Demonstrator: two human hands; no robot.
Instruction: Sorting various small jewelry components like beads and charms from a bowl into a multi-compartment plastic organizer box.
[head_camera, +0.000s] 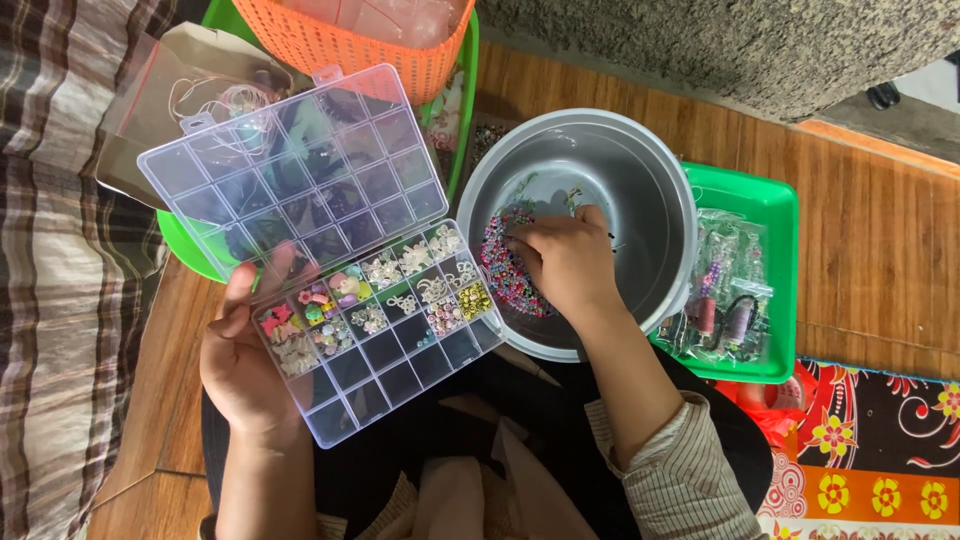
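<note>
The left hand (240, 355) grips the near corner of a clear plastic organiser box (385, 330), held open over the lap, its lid (290, 165) flipped up and away. Several compartments hold small charms and pastel beads. The right hand (565, 260) reaches down into a grey metal bowl (640, 180) on the wooden floor, fingers curled closed onto a heap of multicoloured beads (505, 275). A green tray (775, 205) with bagged supplies sits just beside the bowl
</note>
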